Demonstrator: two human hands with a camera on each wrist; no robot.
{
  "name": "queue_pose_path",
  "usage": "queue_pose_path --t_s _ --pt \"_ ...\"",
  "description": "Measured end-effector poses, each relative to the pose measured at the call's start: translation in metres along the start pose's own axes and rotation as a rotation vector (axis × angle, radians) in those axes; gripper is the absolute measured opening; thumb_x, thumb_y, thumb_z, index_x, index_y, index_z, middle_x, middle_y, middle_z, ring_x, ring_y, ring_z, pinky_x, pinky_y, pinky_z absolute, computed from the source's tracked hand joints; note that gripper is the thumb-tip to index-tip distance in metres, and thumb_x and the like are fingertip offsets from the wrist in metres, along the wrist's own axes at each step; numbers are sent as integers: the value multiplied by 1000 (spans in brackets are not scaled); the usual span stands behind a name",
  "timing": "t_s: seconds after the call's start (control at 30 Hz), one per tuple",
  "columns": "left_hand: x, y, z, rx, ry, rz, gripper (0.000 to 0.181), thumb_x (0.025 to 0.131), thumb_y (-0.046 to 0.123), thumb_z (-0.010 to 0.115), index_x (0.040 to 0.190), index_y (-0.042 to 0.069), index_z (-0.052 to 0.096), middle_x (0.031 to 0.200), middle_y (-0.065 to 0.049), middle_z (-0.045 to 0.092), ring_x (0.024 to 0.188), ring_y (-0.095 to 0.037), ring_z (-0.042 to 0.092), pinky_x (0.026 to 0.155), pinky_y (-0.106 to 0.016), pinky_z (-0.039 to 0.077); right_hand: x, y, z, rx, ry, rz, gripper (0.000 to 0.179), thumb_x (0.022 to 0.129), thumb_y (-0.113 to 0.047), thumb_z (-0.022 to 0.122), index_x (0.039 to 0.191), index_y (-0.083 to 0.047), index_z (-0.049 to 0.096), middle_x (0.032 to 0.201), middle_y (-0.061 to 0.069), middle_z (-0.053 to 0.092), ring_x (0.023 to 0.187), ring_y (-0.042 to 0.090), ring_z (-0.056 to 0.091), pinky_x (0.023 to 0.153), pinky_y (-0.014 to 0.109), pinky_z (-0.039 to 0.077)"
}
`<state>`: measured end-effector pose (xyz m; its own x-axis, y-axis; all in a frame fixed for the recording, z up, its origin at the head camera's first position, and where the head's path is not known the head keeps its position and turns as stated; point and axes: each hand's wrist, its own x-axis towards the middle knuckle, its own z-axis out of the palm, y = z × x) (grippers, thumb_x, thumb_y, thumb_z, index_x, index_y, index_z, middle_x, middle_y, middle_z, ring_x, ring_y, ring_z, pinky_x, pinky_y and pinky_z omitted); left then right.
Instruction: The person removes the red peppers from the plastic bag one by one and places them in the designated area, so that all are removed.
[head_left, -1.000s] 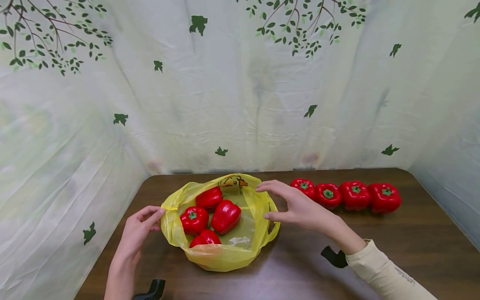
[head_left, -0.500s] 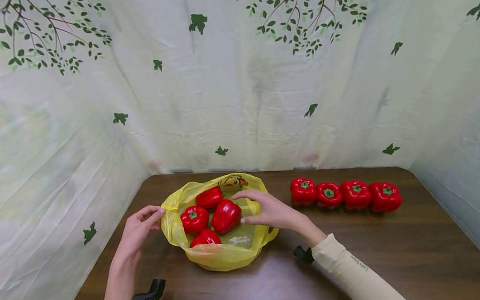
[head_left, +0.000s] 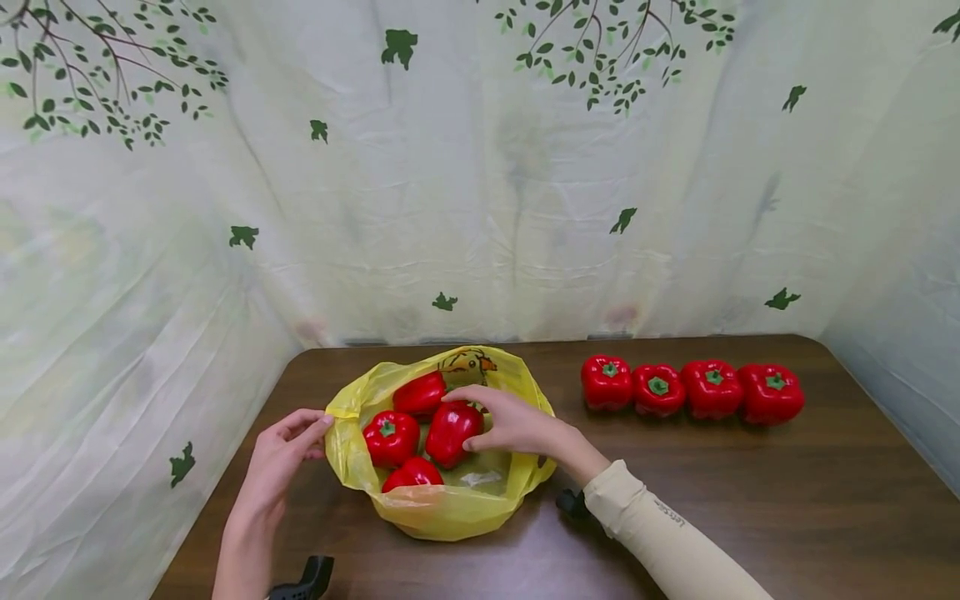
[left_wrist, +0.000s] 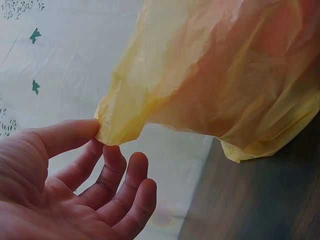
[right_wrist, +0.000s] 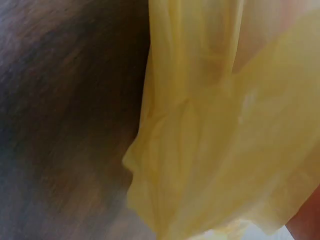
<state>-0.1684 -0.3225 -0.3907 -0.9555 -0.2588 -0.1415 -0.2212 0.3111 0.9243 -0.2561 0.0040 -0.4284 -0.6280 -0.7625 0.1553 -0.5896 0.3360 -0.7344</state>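
Note:
A yellow plastic bag [head_left: 442, 521] lies spread wide on the table, its mouth facing up. Inside are several red bell peppers, among them one at the left [head_left: 392, 439], one at the back [head_left: 420, 393] and one at the front [head_left: 412, 473]. My left hand [head_left: 273, 462] pinches the bag's left rim between thumb and forefinger; the left wrist view shows the other fingers loosely bent. Reaching in over the right rim, my right hand [head_left: 510, 425] has fingers and thumb around the rightmost bell pepper [head_left: 452, 435] in the bag. In the right wrist view, bag film hides the fingers.
Several more red bell peppers [head_left: 690, 390] stand in a row at the back right of the brown wooden table [head_left: 712, 492], stems up. A pale leaf-printed curtain [head_left: 510, 208] hangs behind and at the sides. Black camera mounts [head_left: 303, 579] sit at the wrists.
My right hand has moved left from beside the bag's right rim into its mouth and onto the rightmost pepper inside. My left hand has kept its pinch on the rim.

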Motion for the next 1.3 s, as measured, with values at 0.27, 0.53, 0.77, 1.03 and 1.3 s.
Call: queue_pose_path --t_s 0.27,0.53,0.77,1.03,1.3 --pt "-1 -2 -1 -10 -7 23 38 95 34 66 115 2 64 100 3 62 87 -14 59 77 -29 55 -3 0 5 -32 -34 18 72 80 -8 79 144 -17 47 143 -3 47 128 17 45 106 39 39" --pt "-1 -2 1 -3 0 26 37 95 35 67 113 2 65 100 3 62 87 -14 59 77 -28 54 -7 3 9 -67 -47 63 78 77 -4 78 147 -11 43 144 2 47 130 18 43 108 38 36" --pt "-3 0 2 -36 8 56 36 94 32 68 111 1 65 94 3 64 83 -13 61 74 -29 55 -10 5 13 -56 -21 106 79 74 -5 81 143 -9 43 133 2 54 121 16 50 103 34 41" --pt "-3 0 1 -39 8 48 36 94 33 68 110 1 65 95 3 64 83 -13 61 74 -29 55 -16 7 13 -7 25 115 70 73 -17 85 133 -16 50 120 -5 56 112 14 53 95 35 47" --pt "-2 -1 0 -41 15 50 34 95 31 67 111 1 65 94 3 64 83 -13 60 75 -30 55 -24 4 10 58 99 104 68 75 -22 82 133 -18 49 121 -8 55 109 14 55 90 30 49"
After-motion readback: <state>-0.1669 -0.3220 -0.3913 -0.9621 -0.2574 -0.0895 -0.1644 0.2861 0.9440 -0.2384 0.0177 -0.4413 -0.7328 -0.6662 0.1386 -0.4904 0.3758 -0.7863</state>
